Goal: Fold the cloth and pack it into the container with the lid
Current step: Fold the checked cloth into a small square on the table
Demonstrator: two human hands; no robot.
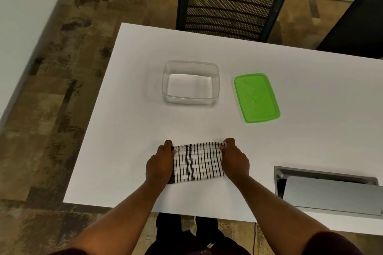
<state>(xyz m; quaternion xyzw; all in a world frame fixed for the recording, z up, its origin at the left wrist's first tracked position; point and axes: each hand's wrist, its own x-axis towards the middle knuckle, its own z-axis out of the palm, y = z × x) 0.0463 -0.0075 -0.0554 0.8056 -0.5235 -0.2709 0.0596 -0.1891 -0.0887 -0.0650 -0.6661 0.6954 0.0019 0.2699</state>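
Nearest the table [116, 151] edge, toward the left end, lies the cloth [198, 162]: white with black checked lines, already folded into a compact rectangle, flat on the white surface. Judged as light, soft and limp; it should drape and lose its fold if lifted by one corner, so the short ends or far corners, taken together, look like the sensible places to hold. Left hand [159, 163] sits over the cloth's left end, fingers curled round that edge, thumb near the far-left corner; grip reads as clamped on the fabric. Right hand [234, 159] is at the right end, fingertips pinching the far-right corner, also closed on the cloth. Both grips narrow, no slack gap visible between fingers and fabric. The far edge looks drawn fairly straight between the two hands. To the near right, a recessed metal hatch [329, 190] is set in the table, well apart from the work. Farther out, straight beyond the cloth, stands the clear container [165, 80], open and holding nothing. Just to its right lies the green lid [257, 97], flat, not touching the container. Beyond the far edge, a black mesh chair [230, 6].
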